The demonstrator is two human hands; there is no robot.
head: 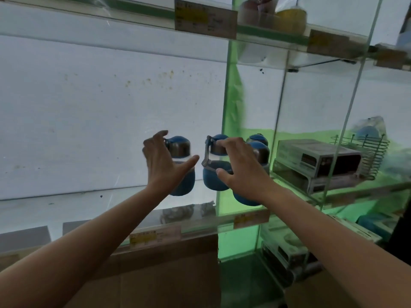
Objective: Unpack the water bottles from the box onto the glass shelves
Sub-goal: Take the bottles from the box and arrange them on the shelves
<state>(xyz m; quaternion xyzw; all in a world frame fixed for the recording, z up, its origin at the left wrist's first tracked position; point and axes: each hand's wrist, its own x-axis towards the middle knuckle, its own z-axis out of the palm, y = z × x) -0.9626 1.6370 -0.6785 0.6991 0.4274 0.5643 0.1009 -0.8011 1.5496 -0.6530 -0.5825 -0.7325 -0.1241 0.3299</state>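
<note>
— Where were the bottles?

— Four blue water bottles stood on the glass shelf (93, 210), close by the green glass divider (230, 134). My left hand (163, 164) reached around the leftmost bottle (181, 156), its grip wide, fingers spread.

— And the right?

— My right hand (243, 167) lay over the second bottle (214, 172), thumb on its blue base; I could not tell whether that grip had closed. The cardboard box (173, 270) sat below.
</note>
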